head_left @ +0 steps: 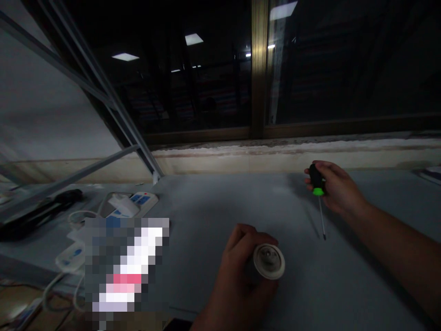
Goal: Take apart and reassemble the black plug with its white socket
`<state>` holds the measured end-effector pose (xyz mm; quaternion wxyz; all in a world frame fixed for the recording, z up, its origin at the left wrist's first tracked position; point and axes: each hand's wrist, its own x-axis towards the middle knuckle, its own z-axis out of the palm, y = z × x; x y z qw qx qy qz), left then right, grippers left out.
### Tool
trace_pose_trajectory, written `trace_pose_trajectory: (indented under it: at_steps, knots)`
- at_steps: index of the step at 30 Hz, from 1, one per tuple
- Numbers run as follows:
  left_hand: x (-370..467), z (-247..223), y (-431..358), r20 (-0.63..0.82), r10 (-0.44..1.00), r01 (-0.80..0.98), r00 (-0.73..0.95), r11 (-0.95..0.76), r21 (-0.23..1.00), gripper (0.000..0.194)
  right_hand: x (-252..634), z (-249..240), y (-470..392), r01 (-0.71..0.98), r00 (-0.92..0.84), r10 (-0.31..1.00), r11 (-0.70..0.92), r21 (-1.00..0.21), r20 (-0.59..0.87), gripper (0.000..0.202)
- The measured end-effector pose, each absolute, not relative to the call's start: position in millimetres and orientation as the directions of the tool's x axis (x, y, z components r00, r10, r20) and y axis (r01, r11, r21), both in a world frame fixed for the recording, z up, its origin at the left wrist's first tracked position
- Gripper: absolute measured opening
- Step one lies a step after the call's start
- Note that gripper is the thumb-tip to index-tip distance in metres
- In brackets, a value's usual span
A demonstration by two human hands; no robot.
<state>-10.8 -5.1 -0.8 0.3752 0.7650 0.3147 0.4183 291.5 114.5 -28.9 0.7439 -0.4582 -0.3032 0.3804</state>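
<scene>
Clasping a white-rimmed cylinder (pixel 269 262) between the thumb and fingers of the left hand (pixel 239 266), recessed end turned toward the camera, over the grey table (pixel 206 202); not telling whether touching it. Curling the right hand (pixel 339 186) around the black handle of a green-collared screwdriver (pixel 318 191), tip pointing down, apart from the cylinder. For good control, probably best to be keeping the cylinder firm, left fingers off its opening, and the screwdriver's tip clear of them. Finding no readable brand or lettering on the screwdriver, cylinder or power strip (pixel 150 201).
</scene>
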Motion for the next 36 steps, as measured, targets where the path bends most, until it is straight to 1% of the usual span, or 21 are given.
trace_pose_trajectory:
  at_steps: [2,4,8,11,13,14,15,17,18,21,24,26,31,32,33,36]
  knots:
    - [-10.3,-1.8,-4.5,0.435,0.782,0.178,0.447,-0.554,0.813,0.036,291.4,-31.7,115.2,-0.273,0.556,0.824,0.308,-0.911,0.112,0.026]
    - [-9.8,-3.6,-4.9,0.426,0.798,0.205,0.426,-0.544,0.814,0.032,291.5,-34.8,116.3,-0.263,0.569,0.815,0.308,-0.914,0.111,0.028]
    - [-8.5,-7.3,-8.3,0.288,0.885,0.313,0.367,-0.409,0.857,0.037,291.6,-40.8,119.1,-0.26,0.558,0.824,0.287,-0.922,0.099,0.032]
    - [-6.8,-8.8,-10.8,0.187,0.914,0.383,0.36,-0.327,0.864,0.036,291.1,-42.7,120.2,-0.275,0.536,0.84,0.266,-0.924,0.082,0.037]
    - [-5.6,-7.9,-11.6,0.123,0.92,0.428,0.372,-0.288,0.857,0.042,290.7,-42.0,119.8,-0.295,0.519,0.853,0.24,-0.925,0.056,0.039]
    - [-5.1,-6.8,-11.7,0.102,0.916,0.45,0.388,-0.285,0.846,0.043,290.6,-41.2,119.4,-0.308,0.508,0.861,0.223,-0.925,0.038,0.038]
    - [-4.5,-5.4,-11.7,0.091,0.907,0.465,0.412,-0.295,0.835,0.04,290.5,-40.1,118.8,-0.324,0.494,0.869,0.204,-0.924,0.019,0.037]
    - [-3.4,-2.1,-11.5,0.1,0.88,0.464,0.464,-0.338,0.819,0.023,290.4,-37.8,117.4,-0.361,0.453,0.892,0.166,-0.918,-0.017,0.032]
    - [-3.0,-0.5,-11.5,0.108,0.869,0.461,0.483,-0.356,0.813,0.018,290.1,-36.7,116.4,-0.378,0.428,0.903,0.149,-0.914,-0.031,0.031]
    - [-1.9,2.3,-12.3,0.095,0.859,0.48,0.503,-0.369,0.796,0.016,286.7,-33.3,112.8,-0.401,0.346,0.937,0.098,-0.911,-0.051,0.029]
    - [-1.9,3.0,-13.8,0.1,0.85,0.494,0.518,-0.392,0.776,0.02,277.6,-25.3,107.2,-0.392,0.261,0.963,0.05,-0.918,-0.059,0.034]
    - [-2.2,2.7,-14.3,0.118,0.837,0.489,0.535,-0.42,0.764,0.023,268.5,-13.9,101.3,-0.404,0.248,0.968,0.083,-0.911,-0.022,0.035]
    - [-2.9,0.2,-12.2,0.096,0.812,0.463,0.576,-0.421,0.78,0.034,236.4,28.8,73.5,-0.465,0.359,0.91,0.368,-0.805,0.209,0.028]
    - [-2.9,-0.4,-11.5,0.089,0.81,0.459,0.58,-0.415,0.786,0.037,228.5,36.0,66.0,-0.472,0.354,0.902,0.4,-0.785,0.247,0.023]
    - [-3.0,-1.0,-10.8,0.084,0.809,0.454,0.582,-0.409,0.792,0.039,220.6,41.8,58.3,-0.485,0.332,0.888,0.449,-0.75,0.317,0.018]
    - [-3.3,-2.3,-9.0,0.08,0.804,0.439,0.589,-0.401,0.804,0.045,199.6,51.6,37.2,-0.517,0.251,0.85,0.522,-0.679,0.463,0.018]
